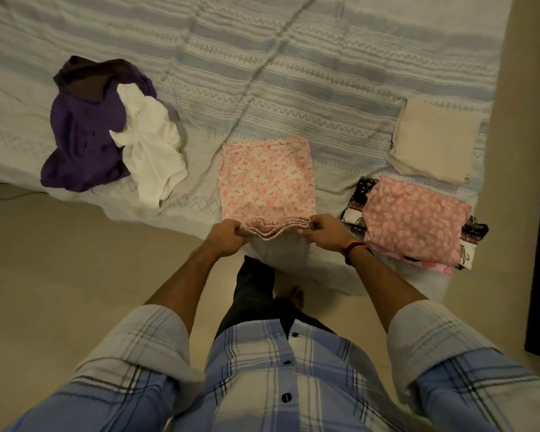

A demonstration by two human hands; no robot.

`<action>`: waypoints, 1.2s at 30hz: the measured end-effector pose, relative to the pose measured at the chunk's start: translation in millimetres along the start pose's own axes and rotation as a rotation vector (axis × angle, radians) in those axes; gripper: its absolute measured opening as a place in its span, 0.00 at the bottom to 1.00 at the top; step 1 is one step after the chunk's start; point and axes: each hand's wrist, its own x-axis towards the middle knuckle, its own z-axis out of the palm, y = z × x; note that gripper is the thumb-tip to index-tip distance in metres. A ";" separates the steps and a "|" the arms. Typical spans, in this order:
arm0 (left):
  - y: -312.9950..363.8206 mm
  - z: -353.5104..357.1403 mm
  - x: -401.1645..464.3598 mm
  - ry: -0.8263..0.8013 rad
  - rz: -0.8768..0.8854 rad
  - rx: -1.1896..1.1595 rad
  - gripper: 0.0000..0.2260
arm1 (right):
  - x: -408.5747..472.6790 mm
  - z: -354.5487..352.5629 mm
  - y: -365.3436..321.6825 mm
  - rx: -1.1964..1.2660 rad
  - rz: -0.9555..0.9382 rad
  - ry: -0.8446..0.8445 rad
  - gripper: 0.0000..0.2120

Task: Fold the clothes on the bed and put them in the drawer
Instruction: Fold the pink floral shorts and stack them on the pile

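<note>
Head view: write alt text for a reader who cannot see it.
Both hands, left hand and right hand, grip the near edge of a pink floral garment on the bed. Unfolded purple and white clothes lie left; folded stacks right.

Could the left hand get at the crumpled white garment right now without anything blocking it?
Probably not right away. The left hand grips the pink floral garment, so it must let go first. After that, open bedsheet lies between it and the white garment, with nothing on top of it.
</note>
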 end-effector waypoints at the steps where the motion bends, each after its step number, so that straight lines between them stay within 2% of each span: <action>1: -0.1 -4.7 8.1 -0.008 -0.006 -0.018 0.17 | 8.0 -2.6 -4.2 -0.007 0.007 0.005 0.18; 4: 2.5 -19.3 32.6 -0.028 -0.021 -0.022 0.13 | 32.8 -11.3 -10.5 0.009 0.040 0.038 0.22; 6: 8.6 -33.1 53.8 -0.020 -0.016 -0.022 0.16 | 57.9 -16.6 -7.6 0.060 0.060 0.046 0.25; 9: 16.1 -52.0 83.2 -0.005 -0.009 -0.019 0.20 | 88.5 -22.5 -7.1 0.092 0.064 0.076 0.21; 12: 22.6 -69.1 110.2 -0.001 0.001 -0.064 0.22 | 103.2 -33.6 -31.8 0.126 0.103 0.141 0.29; 13: 23.1 -75.9 124.4 -0.001 -0.006 -0.095 0.22 | 115.3 -36.8 -39.0 0.124 0.113 0.155 0.29; 16: 23.3 -83.9 146.1 -0.006 -0.029 -0.197 0.21 | 132.7 -43.0 -49.4 0.099 0.128 0.164 0.18; 19: 20.3 -89.1 174.0 -0.001 -0.069 -0.267 0.18 | 162.7 -48.6 -50.8 0.110 0.176 0.177 0.22; 21: 20.3 -91.0 187.3 0.007 -0.086 -0.277 0.11 | 182.6 -50.6 -44.7 0.115 0.185 0.170 0.23; 23: 20.0 -90.6 203.5 0.027 -0.094 -0.285 0.08 | 202.5 -53.0 -46.4 0.107 0.192 0.171 0.21; 26: 21.2 -92.7 224.2 0.048 -0.117 -0.315 0.05 | 220.1 -61.5 -61.1 0.049 0.213 0.177 0.13; 29: 21.1 -99.3 243.6 0.082 -0.143 -0.366 0.05 | 242.3 -65.6 -65.1 0.114 0.234 0.195 0.10; 32: 21.0 -102.8 255.8 0.111 -0.175 -0.411 0.04 | 256.4 -66.2 -62.9 0.218 0.264 0.188 0.10; 36: 18.6 -98.2 252.7 0.084 -0.230 -0.459 0.06 | 246.7 -65.3 -69.8 0.189 0.247 0.215 0.19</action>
